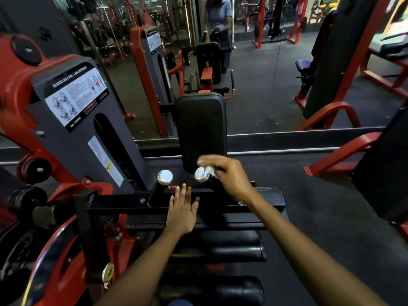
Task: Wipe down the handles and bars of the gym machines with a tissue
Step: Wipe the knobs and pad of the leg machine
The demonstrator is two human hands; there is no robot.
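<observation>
Foam rollers (216,290) nearest; left hand (181,212) flat on frame (114,204); right hand (227,175) pinches soft, tearable tissue (212,172) around smooth handle (202,174).

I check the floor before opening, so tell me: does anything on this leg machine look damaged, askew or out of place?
Nothing stands out. The right hand holds a white tissue on the right handle; the left hand rests flat on the black crossbar. The left handle and back pad look intact and upright.
</observation>
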